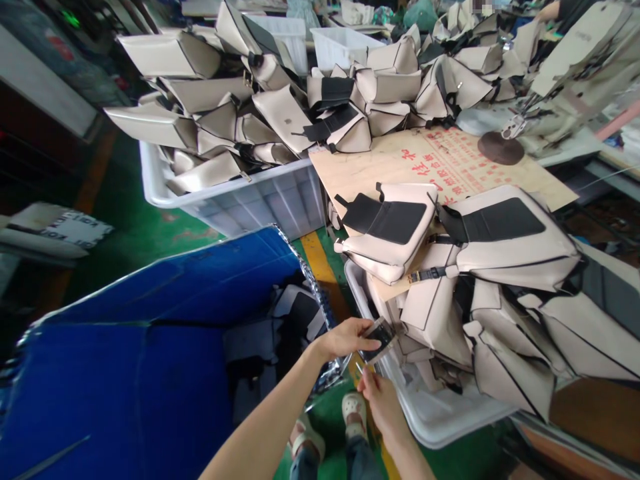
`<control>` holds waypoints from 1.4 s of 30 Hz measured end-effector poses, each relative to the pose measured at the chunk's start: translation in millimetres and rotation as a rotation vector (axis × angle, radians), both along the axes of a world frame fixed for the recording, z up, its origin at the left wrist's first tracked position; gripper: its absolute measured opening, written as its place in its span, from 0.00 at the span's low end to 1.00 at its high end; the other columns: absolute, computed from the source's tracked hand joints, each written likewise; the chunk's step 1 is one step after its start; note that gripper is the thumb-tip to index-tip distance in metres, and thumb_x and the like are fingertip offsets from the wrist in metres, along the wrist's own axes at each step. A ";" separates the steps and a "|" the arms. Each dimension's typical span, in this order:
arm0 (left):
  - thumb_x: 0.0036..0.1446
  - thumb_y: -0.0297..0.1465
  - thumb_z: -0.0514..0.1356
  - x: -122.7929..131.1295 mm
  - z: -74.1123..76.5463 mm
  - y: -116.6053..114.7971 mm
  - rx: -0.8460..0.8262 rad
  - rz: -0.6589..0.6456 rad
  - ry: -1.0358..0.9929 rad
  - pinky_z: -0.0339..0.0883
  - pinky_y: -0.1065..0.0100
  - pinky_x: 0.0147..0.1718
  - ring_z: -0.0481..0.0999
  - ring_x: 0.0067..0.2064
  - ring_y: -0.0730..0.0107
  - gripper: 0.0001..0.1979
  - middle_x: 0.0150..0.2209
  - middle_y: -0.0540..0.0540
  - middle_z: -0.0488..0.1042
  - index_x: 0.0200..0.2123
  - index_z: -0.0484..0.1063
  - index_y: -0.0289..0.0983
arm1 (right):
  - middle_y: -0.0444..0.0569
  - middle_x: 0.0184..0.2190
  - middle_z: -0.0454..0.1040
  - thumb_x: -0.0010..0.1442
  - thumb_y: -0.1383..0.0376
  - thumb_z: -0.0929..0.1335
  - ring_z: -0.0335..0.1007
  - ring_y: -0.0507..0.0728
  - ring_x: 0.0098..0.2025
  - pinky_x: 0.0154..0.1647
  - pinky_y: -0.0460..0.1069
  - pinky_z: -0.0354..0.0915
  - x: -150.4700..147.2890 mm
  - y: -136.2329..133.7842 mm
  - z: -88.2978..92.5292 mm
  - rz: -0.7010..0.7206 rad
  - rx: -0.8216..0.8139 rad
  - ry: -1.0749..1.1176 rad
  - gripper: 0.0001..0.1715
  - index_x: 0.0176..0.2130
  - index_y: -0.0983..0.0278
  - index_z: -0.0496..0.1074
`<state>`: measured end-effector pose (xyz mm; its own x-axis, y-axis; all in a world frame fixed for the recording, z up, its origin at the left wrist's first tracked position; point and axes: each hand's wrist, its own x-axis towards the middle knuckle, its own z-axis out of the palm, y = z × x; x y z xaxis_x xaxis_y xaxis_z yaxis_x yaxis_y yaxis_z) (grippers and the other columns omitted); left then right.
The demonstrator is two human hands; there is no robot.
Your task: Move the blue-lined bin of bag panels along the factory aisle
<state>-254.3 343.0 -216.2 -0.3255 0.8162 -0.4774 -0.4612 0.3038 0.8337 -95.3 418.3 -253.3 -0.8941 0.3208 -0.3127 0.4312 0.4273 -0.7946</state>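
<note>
My left hand [344, 338] pinches a small flat dark rectangular piece with a clear-looking edge [379, 339]; its exact kind does not show. Just below, my right hand [379, 395] is closed on a thin pale stick-like object [359, 368], whose tip points up towards the dark piece. Both hands are above the gap between a blue-lined box [165, 287] and a white plastic bin [430, 433]. That bin holds several cream bags with black trim [435, 320], close to the right of my hands.
Dark and grey pieces [255, 340] lie inside the blue box. Behind it, another white bin [240, 200] is heaped with cream bags [150, 123]. A board with red print [390, 157] spans the table beside a sewing machine [565, 73]. A person's arm [547, 12] shows at the far right.
</note>
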 end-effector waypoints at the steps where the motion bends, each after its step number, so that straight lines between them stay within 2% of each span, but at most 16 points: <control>1: 0.42 0.42 0.67 0.4 0.1 -0.1 0.002 0.001 0.004 0.62 0.73 0.32 0.68 0.30 0.72 0.19 0.28 0.52 0.71 0.33 0.72 0.33 | 0.44 0.16 0.70 0.65 0.50 0.51 0.67 0.52 0.19 0.18 0.44 0.59 1.4 1.2 3.4 -0.001 -0.031 -0.022 0.33 0.22 0.62 0.68; 5: 0.42 0.42 0.66 1.5 -1.7 -0.4 0.009 0.000 0.012 0.62 0.72 0.32 0.68 0.31 0.72 0.20 0.29 0.51 0.72 0.34 0.72 0.33 | 0.46 0.23 0.73 0.61 0.46 0.56 0.70 0.54 0.26 0.26 0.45 0.60 17.6 9.3 16.6 -0.057 -0.167 -0.119 0.29 0.27 0.62 0.70; 7: 0.41 0.42 0.67 2.1 -3.8 -1.0 0.006 0.006 0.020 0.62 0.72 0.31 0.68 0.30 0.72 0.20 0.28 0.51 0.71 0.33 0.72 0.33 | 0.46 0.22 0.72 0.60 0.45 0.57 0.69 0.54 0.27 0.28 0.46 0.59 22.7 9.1 17.2 -0.068 -0.213 -0.155 0.29 0.26 0.63 0.70; 11: 0.42 0.43 0.66 4.1 -8.8 -2.2 0.003 0.017 0.039 0.62 0.73 0.30 0.68 0.29 0.73 0.19 0.27 0.52 0.71 0.32 0.72 0.33 | 0.43 0.15 0.64 0.59 0.42 0.55 0.61 0.52 0.18 0.19 0.46 0.53 12.9 -3.9 5.7 -0.129 -0.343 -0.245 0.32 0.22 0.63 0.66; 14: 0.42 0.43 0.66 5.5 -11.6 -2.3 -0.001 0.017 0.050 0.62 0.73 0.30 0.68 0.30 0.72 0.20 0.28 0.51 0.71 0.32 0.72 0.33 | 0.42 0.14 0.62 0.58 0.41 0.55 0.58 0.52 0.17 0.18 0.46 0.51 1.1 -10.9 -1.1 -0.190 -0.356 -0.253 0.32 0.20 0.62 0.62; 18: 0.41 0.44 0.66 6.2 -11.2 -2.6 -0.004 0.014 0.062 0.62 0.73 0.30 0.68 0.30 0.72 0.21 0.27 0.51 0.71 0.33 0.72 0.33 | 0.44 0.16 0.66 0.57 0.44 0.59 0.63 0.53 0.22 0.25 0.47 0.56 8.7 -1.6 3.5 -0.122 -0.258 -0.174 0.30 0.19 0.62 0.64; 22: 0.41 0.46 0.65 6.8 -9.0 -1.8 0.007 0.002 0.075 0.63 0.72 0.30 0.69 0.30 0.71 0.23 0.27 0.51 0.71 0.34 0.72 0.33 | 0.47 0.23 0.72 0.56 0.45 0.61 0.68 0.56 0.28 0.29 0.48 0.62 25.0 11.3 8.5 -0.219 -0.168 -0.072 0.26 0.26 0.64 0.69; 25: 0.41 0.45 0.66 6.7 -6.8 0.2 -0.005 -0.012 0.113 0.64 0.72 0.29 0.69 0.29 0.70 0.22 0.26 0.51 0.71 0.33 0.73 0.32 | 0.51 0.34 0.74 0.53 0.46 0.65 0.70 0.58 0.35 0.34 0.48 0.65 15.6 10.6 6.8 -0.316 -0.100 0.041 0.27 0.39 0.66 0.69; 28: 0.46 0.44 0.63 10.3 -1.2 -3.2 -0.043 0.031 0.203 0.65 0.70 0.34 0.71 0.34 0.66 0.19 0.28 0.49 0.72 0.32 0.74 0.33 | 0.50 0.28 0.75 0.56 0.48 0.64 0.70 0.56 0.29 0.29 0.47 0.65 -7.0 4.6 4.2 -0.310 0.009 0.113 0.25 0.38 0.67 0.70; 30: 0.54 0.43 0.57 20.2 3.4 -13.3 -0.115 0.161 0.332 0.64 0.67 0.41 0.71 0.40 0.63 0.17 0.32 0.47 0.73 0.34 0.73 0.35 | 0.49 0.26 0.75 0.60 0.50 0.61 0.70 0.55 0.27 0.28 0.46 0.64 -18.6 1.6 3.0 -0.247 0.087 0.144 0.23 0.37 0.66 0.71; 32: 0.60 0.40 0.51 38.9 5.1 -30.4 -0.278 0.403 0.574 0.62 0.64 0.47 0.70 0.44 0.63 0.16 0.34 0.45 0.73 0.36 0.73 0.36 | 0.51 0.29 0.75 0.61 0.51 0.60 0.72 0.56 0.30 0.30 0.46 0.64 -22.4 0.8 1.1 -0.192 0.156 0.186 0.22 0.38 0.66 0.71; 34: 0.61 0.38 0.49 63.9 0.6 -51.8 -0.457 0.611 0.865 0.63 0.62 0.47 0.70 0.44 0.62 0.14 0.36 0.44 0.73 0.36 0.73 0.38 | 0.52 0.29 0.76 0.61 0.52 0.60 0.72 0.57 0.30 0.29 0.47 0.63 -19.3 2.5 -2.1 -0.150 0.215 0.218 0.21 0.37 0.66 0.71; 35: 0.61 0.37 0.51 76.8 -4.4 -62.5 -0.479 0.603 0.964 0.64 0.62 0.46 0.70 0.43 0.63 0.13 0.37 0.44 0.72 0.36 0.73 0.39 | 0.52 0.28 0.75 0.61 0.52 0.61 0.72 0.58 0.29 0.28 0.48 0.62 -16.4 4.4 -3.8 -0.121 0.252 0.234 0.21 0.36 0.66 0.72; 38: 0.62 0.32 0.51 106.3 -25.4 -87.7 -0.404 0.399 1.127 0.67 0.63 0.44 0.70 0.43 0.64 0.11 0.42 0.45 0.72 0.39 0.73 0.40 | 0.54 0.27 0.75 0.60 0.54 0.62 0.71 0.59 0.27 0.27 0.50 0.61 -8.9 15.6 -3.9 -0.049 0.355 0.281 0.19 0.36 0.66 0.72; 40: 0.62 0.28 0.49 114.8 -38.1 -95.0 -0.375 0.315 1.186 0.68 0.65 0.43 0.70 0.43 0.66 0.13 0.44 0.45 0.72 0.43 0.73 0.41 | 0.55 0.29 0.75 0.61 0.57 0.62 0.71 0.59 0.28 0.28 0.50 0.61 -8.3 27.1 4.6 -0.053 0.443 0.324 0.16 0.37 0.67 0.72; 42: 0.63 0.27 0.48 116.5 -46.1 -94.8 -0.395 0.287 1.222 0.68 0.66 0.43 0.70 0.42 0.68 0.14 0.44 0.46 0.72 0.44 0.72 0.41 | 0.55 0.30 0.75 0.61 0.61 0.63 0.71 0.58 0.30 0.29 0.50 0.62 -11.0 38.8 19.9 -0.045 0.553 0.420 0.13 0.39 0.67 0.71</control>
